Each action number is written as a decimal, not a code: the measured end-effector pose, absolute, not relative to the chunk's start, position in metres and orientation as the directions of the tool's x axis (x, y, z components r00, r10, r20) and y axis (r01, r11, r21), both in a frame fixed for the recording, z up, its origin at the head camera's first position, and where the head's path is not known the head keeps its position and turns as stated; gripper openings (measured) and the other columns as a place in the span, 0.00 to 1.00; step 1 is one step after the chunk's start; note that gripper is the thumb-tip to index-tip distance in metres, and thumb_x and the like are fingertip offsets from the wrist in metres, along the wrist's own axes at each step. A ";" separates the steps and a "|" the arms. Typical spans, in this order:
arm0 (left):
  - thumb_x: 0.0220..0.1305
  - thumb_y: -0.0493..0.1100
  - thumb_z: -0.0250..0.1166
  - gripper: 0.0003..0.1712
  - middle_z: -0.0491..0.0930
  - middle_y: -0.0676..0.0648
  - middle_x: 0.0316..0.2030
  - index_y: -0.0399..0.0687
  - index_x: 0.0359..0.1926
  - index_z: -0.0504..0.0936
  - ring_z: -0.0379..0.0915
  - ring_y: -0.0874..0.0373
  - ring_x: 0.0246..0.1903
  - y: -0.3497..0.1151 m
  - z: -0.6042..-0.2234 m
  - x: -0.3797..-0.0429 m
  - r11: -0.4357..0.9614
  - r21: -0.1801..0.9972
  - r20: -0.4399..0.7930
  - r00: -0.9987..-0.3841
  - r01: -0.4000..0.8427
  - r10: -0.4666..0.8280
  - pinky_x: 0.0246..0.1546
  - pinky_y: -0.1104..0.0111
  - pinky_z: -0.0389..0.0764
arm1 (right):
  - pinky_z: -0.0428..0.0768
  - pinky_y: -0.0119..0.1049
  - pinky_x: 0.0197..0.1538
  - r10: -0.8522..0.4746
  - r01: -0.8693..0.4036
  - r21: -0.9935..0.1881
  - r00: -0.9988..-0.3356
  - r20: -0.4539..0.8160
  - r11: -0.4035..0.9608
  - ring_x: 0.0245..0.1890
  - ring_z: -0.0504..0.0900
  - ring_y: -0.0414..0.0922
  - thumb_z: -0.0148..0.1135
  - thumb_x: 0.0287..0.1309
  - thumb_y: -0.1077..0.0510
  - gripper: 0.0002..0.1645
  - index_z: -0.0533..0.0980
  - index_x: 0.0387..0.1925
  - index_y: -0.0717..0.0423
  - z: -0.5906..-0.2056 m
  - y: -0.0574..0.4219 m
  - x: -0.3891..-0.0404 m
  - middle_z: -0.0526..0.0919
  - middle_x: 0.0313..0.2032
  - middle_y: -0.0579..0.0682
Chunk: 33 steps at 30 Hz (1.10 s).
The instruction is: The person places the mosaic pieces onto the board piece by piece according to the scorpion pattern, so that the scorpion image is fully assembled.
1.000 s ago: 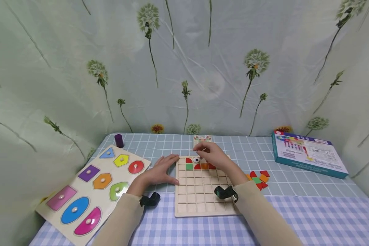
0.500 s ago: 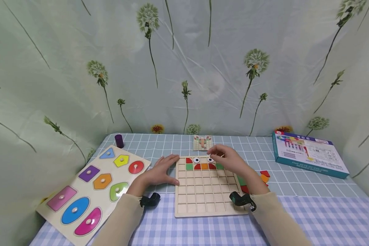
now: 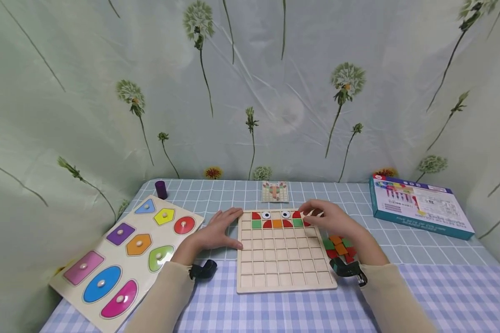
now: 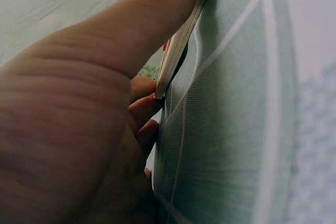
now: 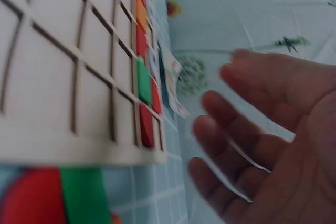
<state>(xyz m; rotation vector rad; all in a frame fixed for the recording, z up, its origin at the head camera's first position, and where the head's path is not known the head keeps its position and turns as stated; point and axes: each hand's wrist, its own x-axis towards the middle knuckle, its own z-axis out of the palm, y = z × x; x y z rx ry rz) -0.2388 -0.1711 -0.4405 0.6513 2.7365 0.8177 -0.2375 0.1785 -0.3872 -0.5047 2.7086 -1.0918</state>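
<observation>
On the patterned tablecloth, hands partly hide the gridded board's edges.

from the head, looks forward and down, far enough back to frame the whole grid board and the far backdrop. from the left wrist, looks far along the board's left edge, rolled sideways, very close behind the left hand. from the right wrist, also rolled, looks low and close beside the right hand, across the board toward the backdrop. shares the far coloured pieces with the head view.
</observation>
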 end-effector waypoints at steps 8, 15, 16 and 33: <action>0.49 0.59 0.77 0.59 0.55 0.45 0.78 0.50 0.77 0.57 0.44 0.46 0.79 -0.170 -0.439 -0.237 0.747 0.564 -0.077 -0.878 0.352 0.472 0.79 0.45 0.37 | 0.82 0.44 0.53 -0.416 -0.246 -0.680 -0.904 -0.096 0.691 0.53 0.78 0.51 0.64 0.65 0.54 0.21 0.78 0.58 0.51 -0.382 0.215 -0.237 0.82 0.54 0.55; 0.49 0.59 0.77 0.59 0.55 0.45 0.78 0.50 0.77 0.57 0.43 0.46 0.79 -0.171 -0.439 -0.238 0.750 0.562 -0.075 -0.881 0.349 0.467 0.79 0.45 0.38 | 0.80 0.36 0.48 -0.420 -0.237 -0.675 -0.899 -0.120 0.699 0.51 0.77 0.51 0.65 0.64 0.56 0.21 0.78 0.58 0.54 -0.381 0.235 -0.238 0.82 0.52 0.57; 0.49 0.59 0.77 0.59 0.55 0.45 0.78 0.50 0.77 0.57 0.43 0.46 0.79 -0.171 -0.439 -0.238 0.751 0.560 -0.075 -0.881 0.350 0.467 0.79 0.45 0.38 | 0.79 0.35 0.47 -0.415 -0.227 -0.671 -0.900 -0.131 0.705 0.50 0.77 0.50 0.65 0.63 0.56 0.21 0.78 0.57 0.54 -0.382 0.237 -0.239 0.82 0.51 0.56; 0.49 0.60 0.77 0.59 0.55 0.46 0.78 0.51 0.77 0.58 0.44 0.47 0.79 -0.172 -0.441 -0.239 0.750 0.559 -0.072 -0.880 0.354 0.470 0.79 0.45 0.38 | 0.79 0.35 0.41 -0.404 -0.153 -0.667 -0.883 -0.238 0.729 0.44 0.75 0.48 0.70 0.58 0.57 0.18 0.81 0.51 0.53 -0.400 0.274 -0.240 0.81 0.45 0.53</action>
